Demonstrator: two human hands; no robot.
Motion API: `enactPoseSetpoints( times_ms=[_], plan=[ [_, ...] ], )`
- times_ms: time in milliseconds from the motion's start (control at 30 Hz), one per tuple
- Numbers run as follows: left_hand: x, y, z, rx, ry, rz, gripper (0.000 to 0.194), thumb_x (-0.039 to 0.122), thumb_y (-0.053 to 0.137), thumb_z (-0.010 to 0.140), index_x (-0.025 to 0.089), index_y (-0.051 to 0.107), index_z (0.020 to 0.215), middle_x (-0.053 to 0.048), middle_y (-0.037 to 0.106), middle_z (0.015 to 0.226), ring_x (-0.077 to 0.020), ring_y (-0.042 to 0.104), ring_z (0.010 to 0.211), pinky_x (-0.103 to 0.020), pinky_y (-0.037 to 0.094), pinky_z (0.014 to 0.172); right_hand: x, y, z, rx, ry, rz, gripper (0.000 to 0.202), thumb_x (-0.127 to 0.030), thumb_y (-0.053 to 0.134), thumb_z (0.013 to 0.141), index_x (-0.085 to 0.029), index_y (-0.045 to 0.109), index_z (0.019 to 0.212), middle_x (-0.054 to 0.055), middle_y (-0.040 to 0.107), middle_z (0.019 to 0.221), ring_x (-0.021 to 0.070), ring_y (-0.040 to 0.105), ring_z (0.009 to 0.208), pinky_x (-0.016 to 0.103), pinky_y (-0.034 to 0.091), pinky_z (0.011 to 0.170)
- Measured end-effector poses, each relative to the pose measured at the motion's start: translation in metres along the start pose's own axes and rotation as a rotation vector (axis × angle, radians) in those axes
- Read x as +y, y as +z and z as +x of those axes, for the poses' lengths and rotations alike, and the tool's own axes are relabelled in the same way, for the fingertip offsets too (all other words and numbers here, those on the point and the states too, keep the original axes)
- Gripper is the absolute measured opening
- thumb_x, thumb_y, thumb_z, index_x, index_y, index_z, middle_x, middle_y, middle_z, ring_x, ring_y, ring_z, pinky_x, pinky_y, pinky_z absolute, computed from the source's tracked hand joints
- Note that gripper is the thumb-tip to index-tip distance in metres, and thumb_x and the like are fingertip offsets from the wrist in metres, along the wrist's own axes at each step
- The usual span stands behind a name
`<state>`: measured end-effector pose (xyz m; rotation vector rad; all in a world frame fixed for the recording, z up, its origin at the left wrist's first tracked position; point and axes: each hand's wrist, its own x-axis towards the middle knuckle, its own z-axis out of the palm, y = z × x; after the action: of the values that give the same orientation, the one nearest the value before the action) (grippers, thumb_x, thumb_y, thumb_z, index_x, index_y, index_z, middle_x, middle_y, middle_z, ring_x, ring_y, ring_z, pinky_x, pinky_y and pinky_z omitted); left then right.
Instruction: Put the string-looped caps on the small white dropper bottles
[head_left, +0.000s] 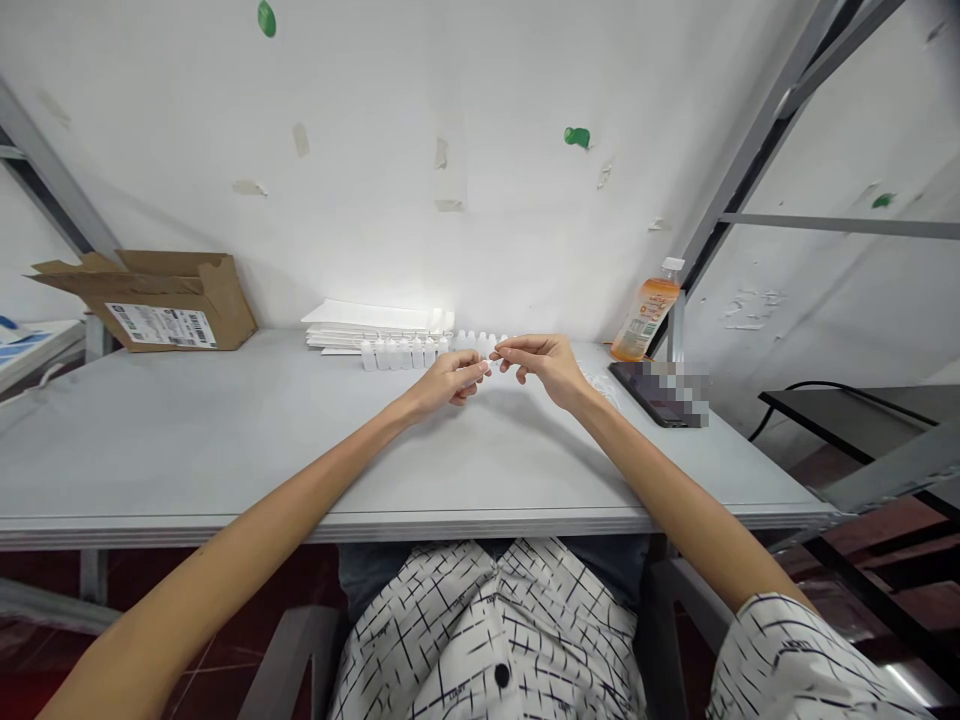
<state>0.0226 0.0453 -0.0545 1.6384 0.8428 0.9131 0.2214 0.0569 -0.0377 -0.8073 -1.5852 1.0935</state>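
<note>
My left hand [454, 380] is closed, thumb against fingers, on a small white plastic piece [487, 366] whose exact kind I cannot make out. Right beside it, the thumb and index finger of my right hand [546, 367] are pinched together; whatever they hold is too small to name. Behind and left of my hands, small white plastic bottles [391, 355] stand upright in a row on the table. More white bottles [469, 341] stand just behind my fingers, partly hidden by them.
A stack of white sheets [352, 325] lies behind the bottles. An open cardboard box [176, 305] is at the far left. An orange drink bottle [646, 315] and a dark phone [651, 393] are at the right. Clear plastic [602, 387] lies near my right wrist on the grey table [187, 440].
</note>
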Motion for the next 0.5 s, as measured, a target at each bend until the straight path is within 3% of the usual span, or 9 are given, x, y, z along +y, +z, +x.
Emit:
enactPoseSetpoints(
  times_ms=[500],
  plan=[
    [0.0003,0.0,0.0008,-0.008,-0.002,-0.123,0.03,0.042,0.064,0.086,0.018,0.05,0.077,0.002,0.037,0.072,-0.0075,0.032,0.057,-0.021,0.023,0.048,0.0041,0.0006,0.0011,-0.025,0.024,0.063,0.025,-0.038,0.083,0.065,-0.017,0.079,0.078,0.01,0.075,0.089,0.0178,0.065,0.073,0.026,0.044,0.05]
  ],
)
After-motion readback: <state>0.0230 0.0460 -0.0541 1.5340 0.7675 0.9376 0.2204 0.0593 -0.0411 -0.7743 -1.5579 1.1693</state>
